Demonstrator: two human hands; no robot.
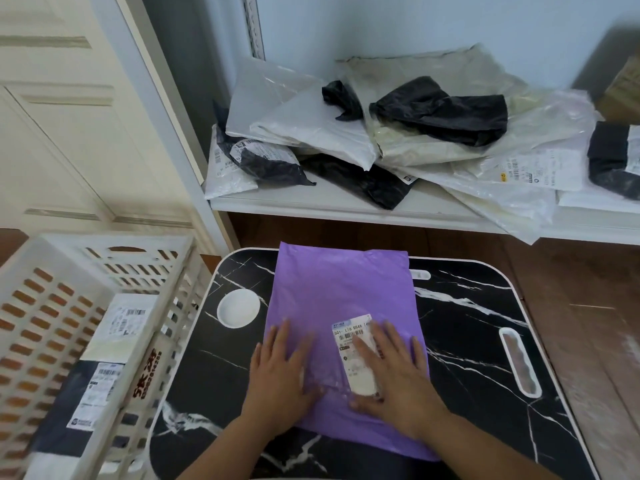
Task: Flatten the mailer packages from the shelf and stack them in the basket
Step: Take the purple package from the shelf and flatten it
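Observation:
A purple mailer point(332, 292) with a white shipping label lies flat on the black marbled lap table point(467, 327). My left hand point(280, 372) presses its near left part with straight fingers. My right hand point(391, 375) lies flat on the label, palm down. Crumpled white, cream and black mailers point(381, 133) are piled on the white shelf point(311, 204) behind the table. The white slotted basket point(52, 306) stands at the left and holds a cream mailer and a black one, both flat with labels up.
A cream panelled door fills the upper left. The wooden floor shows between table and shelf and at the right. A round white recess point(238, 308) and an oval slot point(519, 362) are set into the tabletop. A brown box sits at the far right of the shelf.

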